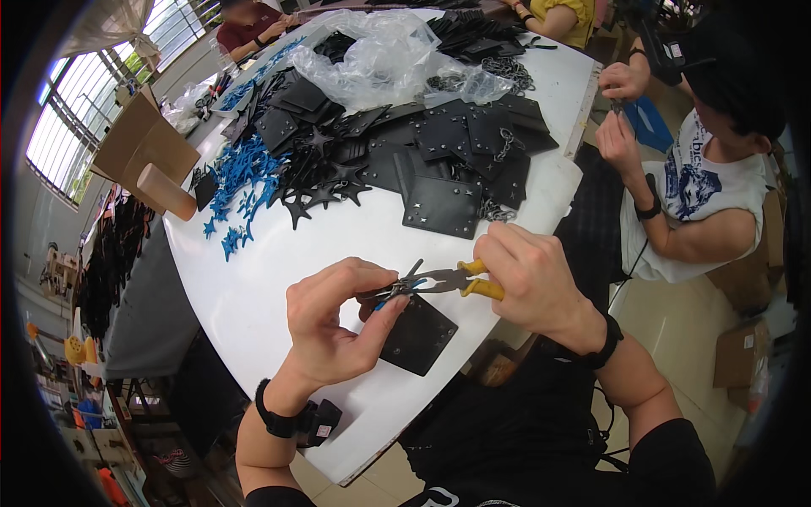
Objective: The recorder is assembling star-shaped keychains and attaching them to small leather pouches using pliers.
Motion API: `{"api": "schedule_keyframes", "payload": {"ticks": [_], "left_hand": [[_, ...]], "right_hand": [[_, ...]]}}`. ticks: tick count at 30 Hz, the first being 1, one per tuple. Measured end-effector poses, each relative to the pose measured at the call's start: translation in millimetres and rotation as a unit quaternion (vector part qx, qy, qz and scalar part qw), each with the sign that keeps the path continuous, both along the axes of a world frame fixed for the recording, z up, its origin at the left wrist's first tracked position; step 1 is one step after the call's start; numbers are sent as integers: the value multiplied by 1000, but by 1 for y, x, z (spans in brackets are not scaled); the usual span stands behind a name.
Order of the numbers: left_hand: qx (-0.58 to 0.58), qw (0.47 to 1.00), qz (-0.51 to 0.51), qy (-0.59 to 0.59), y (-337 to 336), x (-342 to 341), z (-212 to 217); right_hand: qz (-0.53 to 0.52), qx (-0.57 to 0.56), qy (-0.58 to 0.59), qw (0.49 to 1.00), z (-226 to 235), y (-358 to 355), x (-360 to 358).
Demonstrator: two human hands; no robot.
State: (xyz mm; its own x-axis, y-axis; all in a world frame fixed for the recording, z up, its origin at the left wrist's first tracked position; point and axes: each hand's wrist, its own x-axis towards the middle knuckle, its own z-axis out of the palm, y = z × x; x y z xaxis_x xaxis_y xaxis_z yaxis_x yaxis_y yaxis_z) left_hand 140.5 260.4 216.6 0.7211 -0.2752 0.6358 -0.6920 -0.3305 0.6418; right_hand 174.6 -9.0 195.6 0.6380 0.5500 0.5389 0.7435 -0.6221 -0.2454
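Note:
My left hand [334, 321] pinches a small black-and-blue piece [394, 292] with shiny metal on it between thumb and fingers; its full shape is partly hidden. My right hand [536, 279] is wrapped round pliers [483, 288] with yellow handles. Their jaws point left and meet the small piece at my left fingertips. Below them, a black wallet-like panel [422, 336] with small metal studs lies flat on the white table [245, 291], partly covered by my left hand.
Studded black panels [443, 205] with chains, black star-shaped pieces [325, 188] and blue star-shaped pieces [247, 173] are heaped beyond my hands. Clear plastic bags [363, 63] lie on top. A cardboard box [139, 148] stands far left. A co-worker [701, 177] sits close on the right.

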Motion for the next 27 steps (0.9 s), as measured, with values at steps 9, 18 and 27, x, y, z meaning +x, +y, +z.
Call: {"api": "schedule_keyframes", "payload": {"ticks": [9,18,27], "left_hand": [[10,1000,0,14,-1,-3,4],[34,999,7,-24,1,2,-2],[25,998,2,-51,0,4,-10]], "right_hand": [[12,28,-5,1000,-2,-1,1],[40,23,142,989,4,-13,-13],[0,-3,59,998,12,-10,-26]]}}
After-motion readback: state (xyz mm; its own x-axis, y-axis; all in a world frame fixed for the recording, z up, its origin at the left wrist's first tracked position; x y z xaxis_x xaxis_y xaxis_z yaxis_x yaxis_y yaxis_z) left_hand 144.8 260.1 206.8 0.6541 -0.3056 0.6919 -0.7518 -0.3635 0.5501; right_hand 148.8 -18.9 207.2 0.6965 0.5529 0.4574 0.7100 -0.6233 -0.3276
